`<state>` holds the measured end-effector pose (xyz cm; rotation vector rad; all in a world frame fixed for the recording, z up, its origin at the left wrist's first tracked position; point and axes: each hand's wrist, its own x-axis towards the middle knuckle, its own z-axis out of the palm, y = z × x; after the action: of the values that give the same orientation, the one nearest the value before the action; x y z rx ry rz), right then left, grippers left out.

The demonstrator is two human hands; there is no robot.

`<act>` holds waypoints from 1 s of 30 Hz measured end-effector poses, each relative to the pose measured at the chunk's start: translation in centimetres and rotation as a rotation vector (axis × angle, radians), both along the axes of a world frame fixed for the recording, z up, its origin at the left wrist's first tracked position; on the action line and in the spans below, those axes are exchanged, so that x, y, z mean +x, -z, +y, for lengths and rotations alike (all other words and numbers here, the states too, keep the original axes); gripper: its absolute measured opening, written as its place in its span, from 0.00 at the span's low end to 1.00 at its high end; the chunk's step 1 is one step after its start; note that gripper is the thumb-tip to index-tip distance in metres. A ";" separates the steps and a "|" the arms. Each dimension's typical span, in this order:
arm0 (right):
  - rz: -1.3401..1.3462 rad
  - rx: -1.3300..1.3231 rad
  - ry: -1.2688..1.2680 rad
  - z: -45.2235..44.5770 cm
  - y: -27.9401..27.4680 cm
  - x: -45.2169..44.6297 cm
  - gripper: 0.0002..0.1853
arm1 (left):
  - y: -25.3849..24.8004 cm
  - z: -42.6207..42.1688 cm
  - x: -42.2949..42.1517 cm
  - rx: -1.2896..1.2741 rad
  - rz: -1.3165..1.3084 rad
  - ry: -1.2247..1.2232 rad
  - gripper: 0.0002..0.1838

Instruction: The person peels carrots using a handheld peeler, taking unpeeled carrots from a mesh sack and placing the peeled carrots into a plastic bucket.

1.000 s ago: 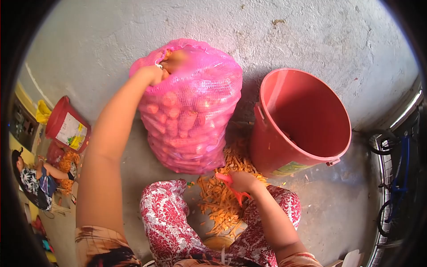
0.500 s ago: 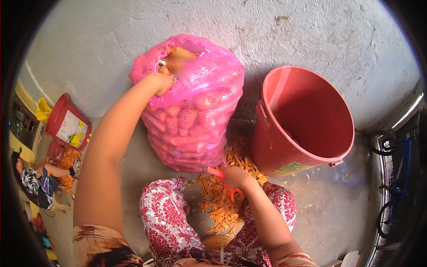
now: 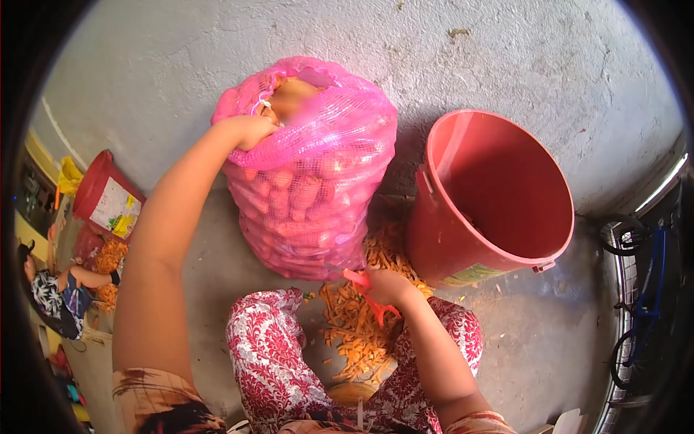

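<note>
A tall pink mesh bag (image 3: pixel 311 210) full of what look like carrots stands upright against the wall, its top open. My left hand (image 3: pixel 253 132) is closed at the left of the bag's mouth, gripping the mesh rim; the fingertips are partly hidden. Inside the opening, orange-brown contents (image 3: pixel 293 94) show blurred. My right hand (image 3: pixel 390 288) is wrapped round a red-orange peeler (image 3: pixel 376 307), held low in front of the bag between my knees. Orange peelings (image 3: pixel 354 340) lie heaped on the floor beneath it.
A large red bucket (image 3: pixel 441 239) stands to the right of the bag. Another red bucket (image 3: pixel 90 192) is at the far left, near a seated person (image 3: pixel 61 293) beside more peelings (image 3: pixel 110 262). A blue bicycle (image 3: pixel 654 275) is at the right edge. The grey wall (image 3: pixel 499 65) rises behind.
My left hand has shifted slightly left and up at the bag's mouth, drawing the mesh rim with it. My right hand and the peeler have moved slightly. The person at left has shifted an arm.
</note>
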<state>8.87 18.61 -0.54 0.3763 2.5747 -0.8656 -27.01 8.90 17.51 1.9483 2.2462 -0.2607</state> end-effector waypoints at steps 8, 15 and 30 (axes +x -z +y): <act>-0.015 0.013 0.019 0.4 -0.5 0.5 0.19 | -0.2 -2.1 -3.1 0.337 -0.594 -0.301 0.08; 0.009 0.036 0.030 0.5 -0.5 0.8 0.20 | -2.0 -3.2 -1.5 0.603 -0.365 -0.154 0.22; 0.175 -0.059 0.193 0.7 -1.3 0.8 0.19 | -5.3 -10.8 11.3 1.304 -0.884 -0.251 0.22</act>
<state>9.65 19.29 0.81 0.5620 2.6974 -1.0838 -15.75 -1.91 22.82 1.4320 1.9618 2.0510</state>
